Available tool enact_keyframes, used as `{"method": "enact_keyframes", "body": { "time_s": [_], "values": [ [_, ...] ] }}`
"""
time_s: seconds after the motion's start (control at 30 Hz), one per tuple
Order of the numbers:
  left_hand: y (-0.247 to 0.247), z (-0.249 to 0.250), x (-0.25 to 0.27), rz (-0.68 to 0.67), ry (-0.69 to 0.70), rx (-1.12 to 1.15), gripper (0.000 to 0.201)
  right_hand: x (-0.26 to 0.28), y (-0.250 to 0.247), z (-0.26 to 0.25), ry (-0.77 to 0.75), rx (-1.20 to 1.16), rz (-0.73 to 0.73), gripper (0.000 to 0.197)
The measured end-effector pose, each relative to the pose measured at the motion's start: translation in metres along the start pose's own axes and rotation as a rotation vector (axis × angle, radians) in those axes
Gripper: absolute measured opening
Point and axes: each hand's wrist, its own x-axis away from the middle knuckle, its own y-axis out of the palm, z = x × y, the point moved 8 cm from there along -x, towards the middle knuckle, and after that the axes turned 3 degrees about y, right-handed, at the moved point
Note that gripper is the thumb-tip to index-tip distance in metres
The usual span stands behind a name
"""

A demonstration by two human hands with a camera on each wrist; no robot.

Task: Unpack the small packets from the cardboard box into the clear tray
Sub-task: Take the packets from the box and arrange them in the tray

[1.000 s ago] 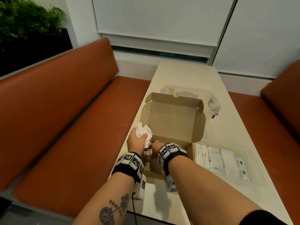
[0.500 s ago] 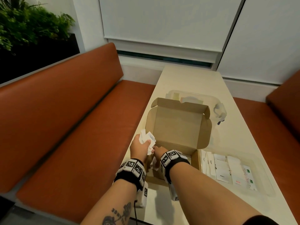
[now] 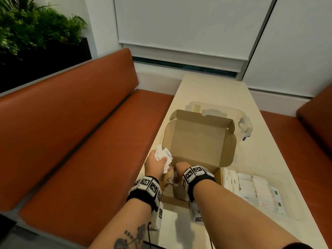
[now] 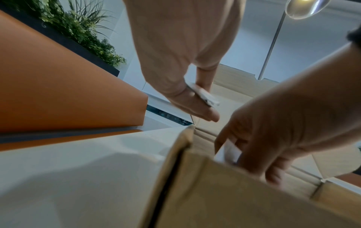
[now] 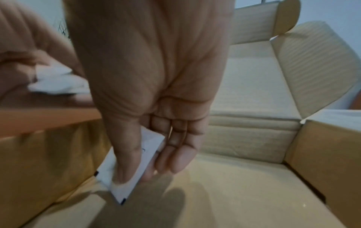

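Observation:
The open cardboard box (image 3: 199, 144) sits on the table with its lid standing up. At its near left corner my left hand (image 3: 160, 159) grips a bunch of small white packets (image 3: 164, 155), held just outside the box's left wall. My right hand (image 3: 177, 177) reaches down inside the box. In the right wrist view its thumb and fingers (image 5: 175, 154) pinch one white packet (image 5: 150, 143) against the left wall, over a bare box floor (image 5: 234, 192). The clear tray (image 3: 289, 196) lies right of the box with several packets (image 3: 251, 191) laid in rows.
A second clear container (image 3: 215, 108) with a white handle stands behind the box lid. The pale table (image 3: 206, 87) is narrow, with orange benches on the left (image 3: 71, 141) and right (image 3: 296, 141). A plant (image 3: 27, 29) stands far left.
The head view has shifted a little. Both hands have stayed at the box's near left corner; the left hand's bunch has sunk slightly toward the box wall.

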Motion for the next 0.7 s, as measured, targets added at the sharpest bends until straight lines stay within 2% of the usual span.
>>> {"method": "enact_keyframes", "body": {
  "time_s": [0.07,0.23,0.33,0.53,0.7],
  "values": [
    [0.001,-0.001,0.001,0.003,0.002,-0.020,0.023,0.005,-0.011,0.005,0.026,-0.061,0.020,0.035],
    [0.013,0.002,0.006,-0.001,0.008,-0.087,0.027,0.019,-0.039,0.032,0.035,-0.489,0.119,0.029],
    [0.032,0.005,0.013,-0.044,0.009,-0.097,0.025,0.033,-0.047,0.059,0.020,-0.660,0.167,0.030],
    [0.084,0.006,0.029,-0.160,0.010,-0.059,0.027,0.062,-0.055,0.134,0.074,-0.749,0.302,0.025],
    [0.137,0.001,0.053,-0.274,-0.027,0.007,0.029,0.092,-0.047,0.209,0.152,-0.835,0.372,0.011]
  ]
}}
